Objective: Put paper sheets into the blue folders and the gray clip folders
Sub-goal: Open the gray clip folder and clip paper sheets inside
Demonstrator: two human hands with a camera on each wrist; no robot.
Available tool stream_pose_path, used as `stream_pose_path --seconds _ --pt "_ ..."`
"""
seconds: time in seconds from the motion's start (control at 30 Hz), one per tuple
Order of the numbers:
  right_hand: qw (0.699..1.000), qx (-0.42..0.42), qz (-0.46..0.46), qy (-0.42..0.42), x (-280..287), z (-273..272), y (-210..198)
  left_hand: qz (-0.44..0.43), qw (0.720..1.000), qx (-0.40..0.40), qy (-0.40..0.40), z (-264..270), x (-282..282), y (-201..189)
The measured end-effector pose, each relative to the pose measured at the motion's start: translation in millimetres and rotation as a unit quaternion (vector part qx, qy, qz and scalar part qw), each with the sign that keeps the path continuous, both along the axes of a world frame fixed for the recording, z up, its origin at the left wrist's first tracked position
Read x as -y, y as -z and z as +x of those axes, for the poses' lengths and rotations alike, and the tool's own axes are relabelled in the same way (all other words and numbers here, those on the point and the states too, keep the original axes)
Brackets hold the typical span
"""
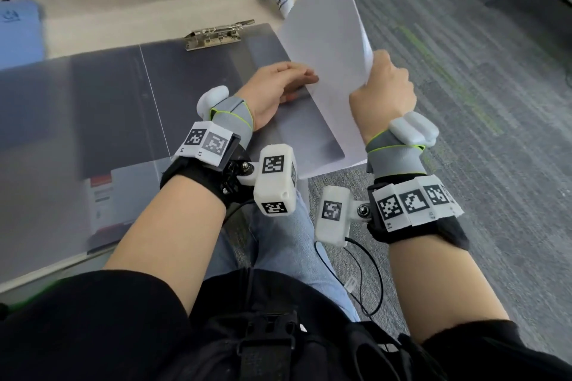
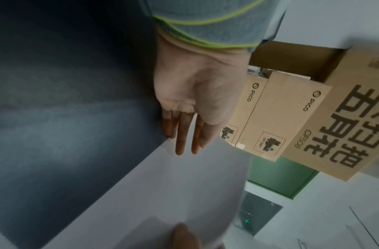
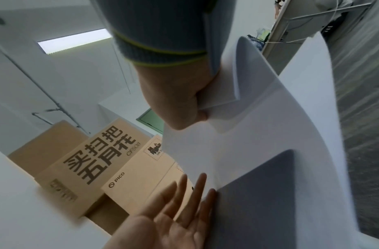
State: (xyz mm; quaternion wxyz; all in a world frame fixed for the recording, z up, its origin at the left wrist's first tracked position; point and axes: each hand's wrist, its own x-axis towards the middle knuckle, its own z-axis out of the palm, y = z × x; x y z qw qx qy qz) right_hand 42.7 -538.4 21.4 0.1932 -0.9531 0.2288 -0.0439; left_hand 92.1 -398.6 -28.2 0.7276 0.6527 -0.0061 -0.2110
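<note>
One stack of paper sheets (image 1: 328, 49) is pinched in the right hand (image 1: 383, 88), tilted over the open gray clip folder (image 1: 173, 86). Left hand (image 1: 278, 83) lies flat, fingers straight, against the stack's lower edge. Loose grip and they'd probably fan out past the folder's metal clip (image 1: 216, 34).

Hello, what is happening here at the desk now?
A person is loading paper into an open gray clip folder. The right hand grips the sheets, raised and bent above the folder's right side. The left hand lies open under them. The sheets are not yet under the clip.
</note>
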Motion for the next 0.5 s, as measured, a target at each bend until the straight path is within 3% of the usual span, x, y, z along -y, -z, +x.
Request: stream_pose_path --seconds 0.27,0.4,0.5 --pt "0.983 0.179 -0.045 0.007 -13.4 -22.2 -42.2 -0.136 0.981 -0.07 -0.118 -0.2 -21.6 5.3" --pt "0.954 0.297 -0.028 -0.021 -21.5 -30.9 -51.7 -0.083 0.99 -0.039 -0.104 -1.0 -24.8 -10.0" --pt "0.915 0.397 0.05 -0.056 -26.2 -28.1 -50.3 -0.066 0.994 0.026 -0.086 -2.1 -37.2 -31.7"
